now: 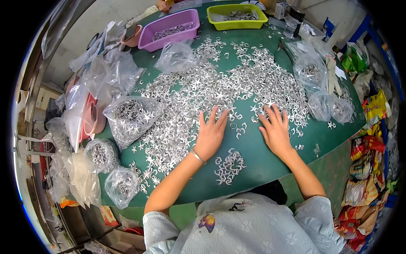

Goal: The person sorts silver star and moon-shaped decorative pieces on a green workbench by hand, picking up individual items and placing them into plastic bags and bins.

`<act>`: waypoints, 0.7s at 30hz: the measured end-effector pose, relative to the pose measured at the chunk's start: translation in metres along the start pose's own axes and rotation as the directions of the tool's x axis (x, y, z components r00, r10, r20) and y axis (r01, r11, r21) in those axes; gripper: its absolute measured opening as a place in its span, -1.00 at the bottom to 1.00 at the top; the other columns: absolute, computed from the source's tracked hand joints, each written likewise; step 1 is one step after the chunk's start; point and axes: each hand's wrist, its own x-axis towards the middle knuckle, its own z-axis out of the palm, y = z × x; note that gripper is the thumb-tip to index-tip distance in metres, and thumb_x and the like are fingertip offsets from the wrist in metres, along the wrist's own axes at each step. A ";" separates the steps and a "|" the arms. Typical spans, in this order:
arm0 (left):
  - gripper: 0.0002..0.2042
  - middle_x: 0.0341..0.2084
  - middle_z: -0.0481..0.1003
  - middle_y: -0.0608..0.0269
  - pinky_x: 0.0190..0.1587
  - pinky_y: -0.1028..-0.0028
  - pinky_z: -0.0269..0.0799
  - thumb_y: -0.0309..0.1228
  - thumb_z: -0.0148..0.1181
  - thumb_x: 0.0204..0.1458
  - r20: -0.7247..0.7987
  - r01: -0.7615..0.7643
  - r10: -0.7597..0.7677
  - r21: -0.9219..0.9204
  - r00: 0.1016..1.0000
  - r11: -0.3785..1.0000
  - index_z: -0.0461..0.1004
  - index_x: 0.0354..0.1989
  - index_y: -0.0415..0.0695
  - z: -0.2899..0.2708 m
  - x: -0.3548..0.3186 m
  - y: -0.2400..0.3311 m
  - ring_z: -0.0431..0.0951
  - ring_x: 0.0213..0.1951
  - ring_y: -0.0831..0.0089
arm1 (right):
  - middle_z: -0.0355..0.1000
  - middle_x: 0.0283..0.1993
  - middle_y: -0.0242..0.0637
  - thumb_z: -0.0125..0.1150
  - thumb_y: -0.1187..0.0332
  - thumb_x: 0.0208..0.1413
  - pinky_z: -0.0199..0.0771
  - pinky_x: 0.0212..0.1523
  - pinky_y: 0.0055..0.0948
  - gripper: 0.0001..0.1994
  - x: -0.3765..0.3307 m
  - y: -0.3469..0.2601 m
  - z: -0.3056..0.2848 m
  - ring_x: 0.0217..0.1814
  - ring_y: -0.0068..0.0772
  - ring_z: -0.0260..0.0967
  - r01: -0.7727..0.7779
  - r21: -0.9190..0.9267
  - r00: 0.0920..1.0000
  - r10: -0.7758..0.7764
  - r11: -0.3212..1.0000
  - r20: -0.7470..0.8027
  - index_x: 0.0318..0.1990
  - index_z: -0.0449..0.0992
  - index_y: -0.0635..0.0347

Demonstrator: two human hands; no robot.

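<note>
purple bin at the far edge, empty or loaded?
Loaded, partly. The purple bin holds a shallow layer of small silver metal pieces across its bottom, well below the rim; its walls show bare above them.

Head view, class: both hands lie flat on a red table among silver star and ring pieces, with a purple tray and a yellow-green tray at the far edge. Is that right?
Not quite. The head view shows the table is green, not red. The rest holds: the left hand and right hand lie flat among the silver pieces, with the purple tray and yellow-green tray at the far edge.
</note>
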 end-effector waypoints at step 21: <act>-0.49 0.20 0.25 0.05 0.30 -0.06 -0.06 -0.63 0.02 -0.16 0.067 0.052 -0.043 -0.146 0.997 0.988 0.32 0.10 -0.29 -0.005 -0.008 0.014 0.19 0.28 0.20 | 0.03 0.40 -0.15 0.07 0.10 0.17 -0.25 0.42 0.00 -0.39 0.022 -0.016 -0.015 0.47 -0.17 -0.12 0.236 0.262 0.909 -0.308 0.936 0.281 0.26 0.18 0.30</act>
